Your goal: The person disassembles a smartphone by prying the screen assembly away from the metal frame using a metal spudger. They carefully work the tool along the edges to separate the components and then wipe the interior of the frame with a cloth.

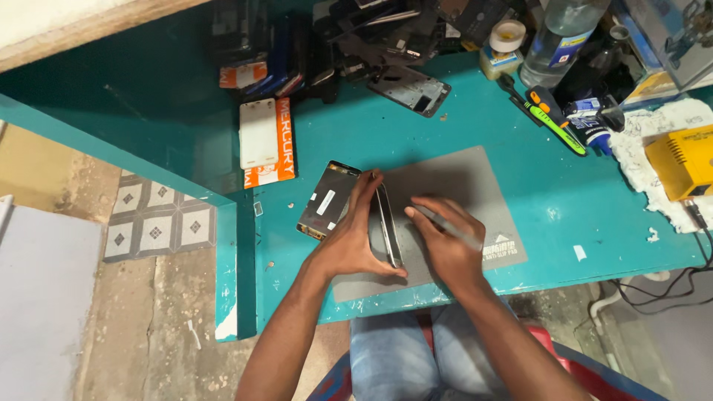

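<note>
My left hand (355,236) grips a slim phone body (388,226) standing on its long edge on a grey mat (464,186). My right hand (445,245) holds a thin metal tool (454,230), tweezers or a pry tool, its tip pointing toward the phone's edge. A separated phone screen panel (327,199) lies flat on the teal table just left of my left hand, partly on the mat's corner.
The teal table (564,215) carries a white slab on an orange box (267,141), a pile of dark phone parts (386,44), a phone frame (410,90), a green-handled screwdriver (553,122), a plastic bottle (553,41), tape (507,35) and a yellow device (679,160) on white cloth.
</note>
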